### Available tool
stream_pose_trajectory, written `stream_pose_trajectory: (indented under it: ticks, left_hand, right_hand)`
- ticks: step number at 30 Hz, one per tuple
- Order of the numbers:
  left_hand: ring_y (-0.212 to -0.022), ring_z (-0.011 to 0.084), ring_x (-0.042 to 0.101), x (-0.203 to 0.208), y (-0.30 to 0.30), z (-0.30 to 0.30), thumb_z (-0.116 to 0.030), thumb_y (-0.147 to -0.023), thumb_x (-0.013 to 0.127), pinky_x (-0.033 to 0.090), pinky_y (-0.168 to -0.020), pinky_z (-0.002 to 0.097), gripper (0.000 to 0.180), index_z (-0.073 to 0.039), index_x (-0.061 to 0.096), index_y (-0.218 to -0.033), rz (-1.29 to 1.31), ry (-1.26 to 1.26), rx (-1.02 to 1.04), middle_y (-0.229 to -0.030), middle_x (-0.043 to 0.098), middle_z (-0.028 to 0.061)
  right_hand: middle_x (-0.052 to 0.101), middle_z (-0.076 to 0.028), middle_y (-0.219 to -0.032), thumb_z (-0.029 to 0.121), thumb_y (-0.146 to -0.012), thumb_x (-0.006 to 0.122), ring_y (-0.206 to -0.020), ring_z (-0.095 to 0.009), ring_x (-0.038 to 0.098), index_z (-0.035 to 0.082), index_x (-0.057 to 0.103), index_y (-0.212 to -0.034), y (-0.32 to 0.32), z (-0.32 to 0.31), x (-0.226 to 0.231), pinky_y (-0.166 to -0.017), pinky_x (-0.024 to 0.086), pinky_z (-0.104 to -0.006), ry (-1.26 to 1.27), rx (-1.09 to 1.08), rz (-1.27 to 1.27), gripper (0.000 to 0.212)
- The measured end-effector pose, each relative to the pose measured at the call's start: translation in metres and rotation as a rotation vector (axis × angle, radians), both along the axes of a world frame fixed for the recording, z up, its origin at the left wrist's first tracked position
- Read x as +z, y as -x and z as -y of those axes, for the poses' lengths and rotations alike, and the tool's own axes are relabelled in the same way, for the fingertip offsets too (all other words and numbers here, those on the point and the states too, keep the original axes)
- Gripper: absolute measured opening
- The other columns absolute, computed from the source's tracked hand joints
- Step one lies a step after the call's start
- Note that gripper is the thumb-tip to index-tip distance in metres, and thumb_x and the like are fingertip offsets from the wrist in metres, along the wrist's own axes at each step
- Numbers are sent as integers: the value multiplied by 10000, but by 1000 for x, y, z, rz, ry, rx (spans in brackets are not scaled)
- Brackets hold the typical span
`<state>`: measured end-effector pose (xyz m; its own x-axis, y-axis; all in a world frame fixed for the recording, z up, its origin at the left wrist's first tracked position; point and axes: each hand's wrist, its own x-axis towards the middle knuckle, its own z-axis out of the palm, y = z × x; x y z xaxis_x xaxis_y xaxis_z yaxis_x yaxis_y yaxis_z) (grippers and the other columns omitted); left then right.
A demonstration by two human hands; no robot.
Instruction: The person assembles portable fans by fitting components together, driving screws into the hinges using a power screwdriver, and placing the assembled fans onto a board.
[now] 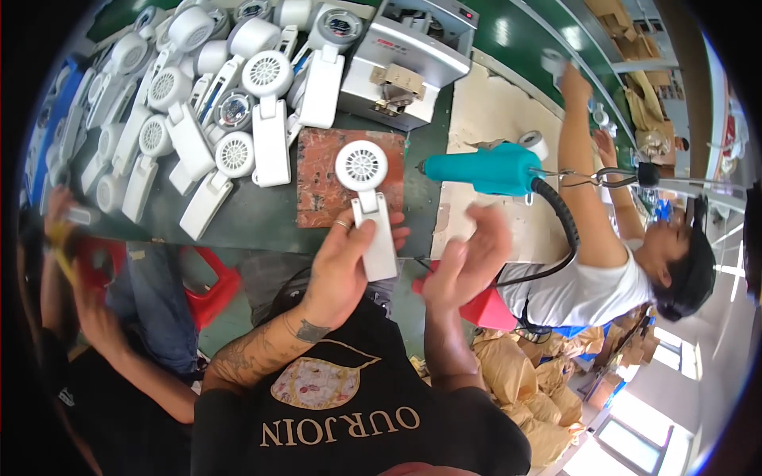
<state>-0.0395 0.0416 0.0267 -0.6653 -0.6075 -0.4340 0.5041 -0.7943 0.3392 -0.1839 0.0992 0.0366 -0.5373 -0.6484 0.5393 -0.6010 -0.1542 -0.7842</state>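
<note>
In my left hand (341, 258) is a white handheld fan (376, 244), gripped by its handle. Its round slotted head points away from me, over a worn reddish-brown mat (317, 186). My right hand (474, 258) is raised to the right of the fan, holding nothing, its fingers apart and slightly blurred. Beyond that hand hangs a teal electric screwdriver (484, 169) on a wire hook, its tip towards the fan. A black coiled cord (565, 214) curves down from it.
Many white fans (190, 139) crowd the green bench at left, some with open heads. A grey metal machine (409, 59) stands behind the mat. Cardboard (476, 103) covers the right side, bearing another fan part (533, 143). Co-workers' arms (599, 182) reach in on both sides.
</note>
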Motion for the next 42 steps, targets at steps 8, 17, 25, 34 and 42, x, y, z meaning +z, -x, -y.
stream_pose_trajectory:
  ticks: [8, 17, 25, 34, 42]
  left_hand:
    - [-1240, 204, 545, 0, -2, -3, -362, -1102, 380, 400, -1088, 391, 460, -43, 464, -1423, -132, -169, 31, -1355, 573, 90]
    - [-1033, 200, 661, -2, 0, -1, -196, -1054, 513, 556, -902, 361, 287, -1, 532, -1264, 22, -66, -11, -1179, 660, 111]
    - [-983, 191, 682, -4, 1, -3, -152, -1043, 535, 585, -842, 333, 263, 11, 532, -1249, 140, 82, 12, -1097, 685, 112]
    - [-1080, 166, 631, -6, 6, 1, -174, -1065, 492, 495, -968, 341, 264, -30, 554, -1278, -38, -123, 116, -1166, 653, 77]
    - [-1188, 175, 573, -8, 10, -4, -292, -1093, 406, 429, -1044, 346, 373, -44, 531, -1343, 37, -125, 105, -1288, 605, 63]
  right_hand:
    - [482, -276, -1424, 53, -817, 723, -1299, -476, 484, -12, 465, -1412, -40, -10, -3, -1081, 406, -505, -491, 210, -284, 652]
    - [456, -259, -1449, 200, -1007, 562, -1300, -315, 503, -109, 293, -1479, -38, -25, 2, -1113, 371, -428, -216, 176, 273, 625]
    - [398, -296, -1513, 227, -1023, 528, -1192, -319, 603, -71, 207, -1501, -37, -25, 3, -962, 522, -407, -242, 250, 332, 649]
    - [493, -301, -1431, 79, -923, 633, -1324, -417, 515, -74, 403, -1430, -30, -23, 14, -1090, 417, -472, -424, 230, 24, 578]
    - [514, -301, -1412, 43, -860, 659, -1342, -498, 478, -41, 491, -1366, -38, -8, 7, -1097, 408, -536, -456, 234, -234, 541]
